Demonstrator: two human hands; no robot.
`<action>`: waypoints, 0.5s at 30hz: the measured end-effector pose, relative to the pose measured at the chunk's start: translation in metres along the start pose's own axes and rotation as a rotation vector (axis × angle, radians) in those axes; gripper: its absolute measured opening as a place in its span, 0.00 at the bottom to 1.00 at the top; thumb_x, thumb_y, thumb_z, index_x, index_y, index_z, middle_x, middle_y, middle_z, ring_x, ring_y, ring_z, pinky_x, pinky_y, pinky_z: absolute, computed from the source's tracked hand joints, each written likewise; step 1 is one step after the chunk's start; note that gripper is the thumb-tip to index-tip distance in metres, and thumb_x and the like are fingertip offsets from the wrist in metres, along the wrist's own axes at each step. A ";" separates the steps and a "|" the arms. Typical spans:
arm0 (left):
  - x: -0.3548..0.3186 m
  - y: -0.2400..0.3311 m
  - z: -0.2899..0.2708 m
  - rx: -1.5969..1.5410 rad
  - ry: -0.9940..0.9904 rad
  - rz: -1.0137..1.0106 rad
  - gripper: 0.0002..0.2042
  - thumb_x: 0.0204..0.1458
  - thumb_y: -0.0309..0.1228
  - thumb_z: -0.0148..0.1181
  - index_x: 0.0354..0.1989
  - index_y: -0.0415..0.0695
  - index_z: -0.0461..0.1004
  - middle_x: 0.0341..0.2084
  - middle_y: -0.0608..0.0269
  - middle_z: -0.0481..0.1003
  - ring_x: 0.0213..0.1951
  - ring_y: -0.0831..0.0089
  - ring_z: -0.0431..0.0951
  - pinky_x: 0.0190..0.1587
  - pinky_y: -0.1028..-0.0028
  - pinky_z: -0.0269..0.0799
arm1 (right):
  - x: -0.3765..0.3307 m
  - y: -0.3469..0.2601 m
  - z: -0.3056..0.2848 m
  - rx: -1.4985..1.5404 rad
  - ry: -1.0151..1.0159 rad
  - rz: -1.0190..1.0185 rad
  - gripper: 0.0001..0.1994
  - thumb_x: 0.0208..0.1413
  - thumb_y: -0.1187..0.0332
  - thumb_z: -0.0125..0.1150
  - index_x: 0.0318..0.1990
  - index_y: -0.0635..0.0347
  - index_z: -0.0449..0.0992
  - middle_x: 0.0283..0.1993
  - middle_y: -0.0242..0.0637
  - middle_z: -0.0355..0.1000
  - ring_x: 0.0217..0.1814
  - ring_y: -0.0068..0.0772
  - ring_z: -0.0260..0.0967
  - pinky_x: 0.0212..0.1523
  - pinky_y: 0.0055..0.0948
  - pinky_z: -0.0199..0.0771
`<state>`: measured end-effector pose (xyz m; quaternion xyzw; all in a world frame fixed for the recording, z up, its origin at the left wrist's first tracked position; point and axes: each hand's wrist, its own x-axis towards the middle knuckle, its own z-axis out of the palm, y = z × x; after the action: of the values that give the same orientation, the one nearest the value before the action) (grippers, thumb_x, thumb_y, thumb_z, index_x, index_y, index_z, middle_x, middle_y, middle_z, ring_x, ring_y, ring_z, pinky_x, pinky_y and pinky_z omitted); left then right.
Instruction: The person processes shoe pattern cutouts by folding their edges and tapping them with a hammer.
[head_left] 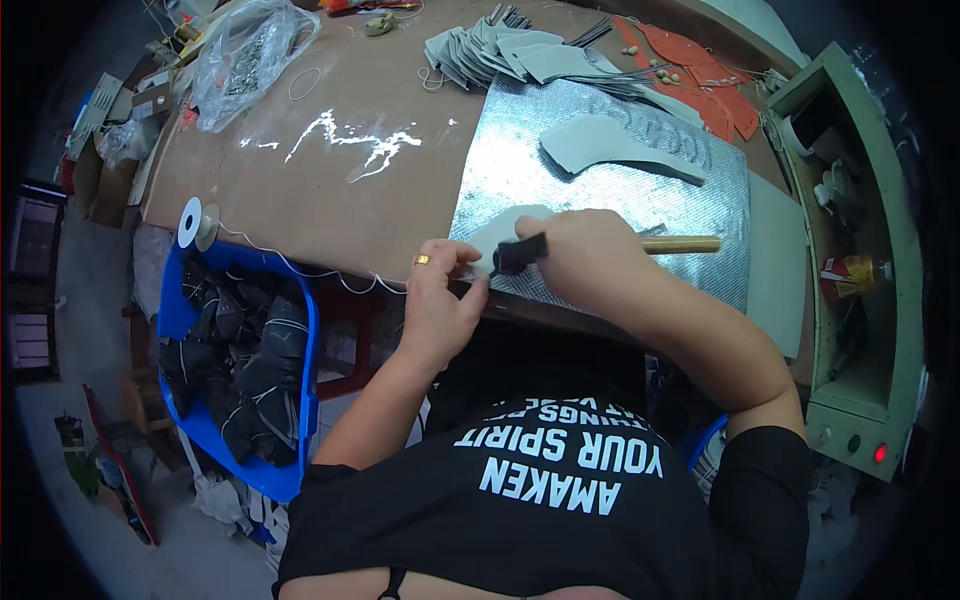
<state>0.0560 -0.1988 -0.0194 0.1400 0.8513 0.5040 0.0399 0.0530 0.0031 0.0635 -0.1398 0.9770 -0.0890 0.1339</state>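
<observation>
My right hand is wrapped round a hammer, its wooden handle sticking out to the right. The hammer's black head is down over the lower edge of a pale grey, curved flat piece. My left hand, with a gold ring, pinches that piece's edge at the table's front; my fingers and thumb are close beside the hammer head. Under the piece lies a silvery, textured sheet. Farther back on it rests a stack of similar grey shaped pieces.
Fanned grey pieces and orange pieces lie at the back. A clear plastic bag sits back left. A white spool trails cord along the table edge. Below is a blue bin of black items; a green metal cabinet stands right.
</observation>
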 end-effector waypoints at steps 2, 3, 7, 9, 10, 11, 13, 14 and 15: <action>0.004 0.001 -0.003 -0.069 0.001 -0.038 0.10 0.45 0.21 0.66 0.38 0.40 0.79 0.41 0.58 0.70 0.44 0.64 0.72 0.46 0.67 0.70 | 0.007 -0.002 -0.002 0.017 -0.028 0.016 0.07 0.55 0.70 0.57 0.38 0.57 0.79 0.32 0.44 0.79 0.36 0.45 0.80 0.37 0.42 0.79; 0.004 -0.002 -0.003 -0.045 -0.032 -0.004 0.13 0.46 0.20 0.63 0.43 0.40 0.78 0.43 0.57 0.68 0.44 0.64 0.71 0.48 0.68 0.69 | 0.004 -0.005 -0.009 0.004 -0.004 -0.005 0.07 0.55 0.69 0.57 0.38 0.58 0.78 0.33 0.44 0.79 0.36 0.45 0.80 0.37 0.42 0.79; 0.011 -0.012 -0.016 -0.043 -0.226 0.034 0.22 0.51 0.20 0.52 0.56 0.40 0.75 0.45 0.55 0.66 0.47 0.65 0.69 0.53 0.71 0.67 | 0.000 -0.015 0.003 -0.002 0.063 -0.090 0.07 0.55 0.69 0.57 0.39 0.58 0.78 0.34 0.44 0.80 0.37 0.45 0.80 0.37 0.41 0.79; 0.013 -0.012 -0.020 -0.137 -0.290 0.014 0.23 0.52 0.22 0.45 0.58 0.39 0.74 0.45 0.56 0.65 0.50 0.65 0.67 0.54 0.72 0.65 | 0.000 -0.015 0.006 0.042 0.035 -0.033 0.07 0.55 0.69 0.57 0.39 0.58 0.77 0.34 0.43 0.79 0.38 0.45 0.80 0.37 0.41 0.79; 0.011 -0.012 -0.022 -0.176 -0.310 -0.025 0.24 0.51 0.22 0.45 0.58 0.38 0.74 0.45 0.56 0.65 0.51 0.64 0.67 0.55 0.73 0.64 | -0.001 -0.015 0.009 0.033 0.028 -0.036 0.07 0.55 0.69 0.57 0.39 0.58 0.77 0.34 0.43 0.79 0.37 0.45 0.80 0.37 0.41 0.79; 0.009 -0.013 -0.023 -0.216 -0.332 -0.064 0.24 0.51 0.22 0.45 0.58 0.37 0.74 0.46 0.56 0.65 0.51 0.64 0.66 0.55 0.73 0.64 | -0.004 -0.016 0.010 0.025 0.019 -0.038 0.07 0.55 0.69 0.57 0.39 0.58 0.77 0.34 0.43 0.79 0.37 0.45 0.80 0.36 0.41 0.79; 0.008 -0.017 -0.021 -0.137 -0.326 0.001 0.24 0.50 0.22 0.46 0.57 0.36 0.74 0.47 0.55 0.64 0.52 0.63 0.66 0.57 0.71 0.62 | -0.016 -0.006 0.013 0.041 0.149 -0.006 0.06 0.55 0.70 0.57 0.39 0.58 0.76 0.33 0.43 0.78 0.36 0.45 0.79 0.35 0.41 0.78; 0.004 -0.016 -0.020 -0.060 -0.289 0.035 0.24 0.49 0.23 0.48 0.57 0.36 0.74 0.48 0.54 0.65 0.52 0.62 0.66 0.58 0.69 0.61 | -0.026 0.002 0.017 0.065 0.263 0.014 0.06 0.54 0.71 0.58 0.39 0.58 0.76 0.32 0.42 0.78 0.35 0.46 0.79 0.34 0.41 0.78; 0.000 -0.017 -0.019 0.015 -0.253 0.064 0.24 0.49 0.24 0.49 0.57 0.36 0.74 0.48 0.54 0.65 0.53 0.61 0.66 0.60 0.67 0.60 | -0.039 0.012 0.016 0.033 0.343 0.007 0.07 0.53 0.73 0.58 0.40 0.60 0.75 0.30 0.41 0.76 0.31 0.47 0.77 0.33 0.40 0.77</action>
<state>0.0492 -0.2223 -0.0248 0.2300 0.8384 0.4769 0.1297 0.0904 0.0242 0.0554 -0.1169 0.9844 -0.1272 -0.0322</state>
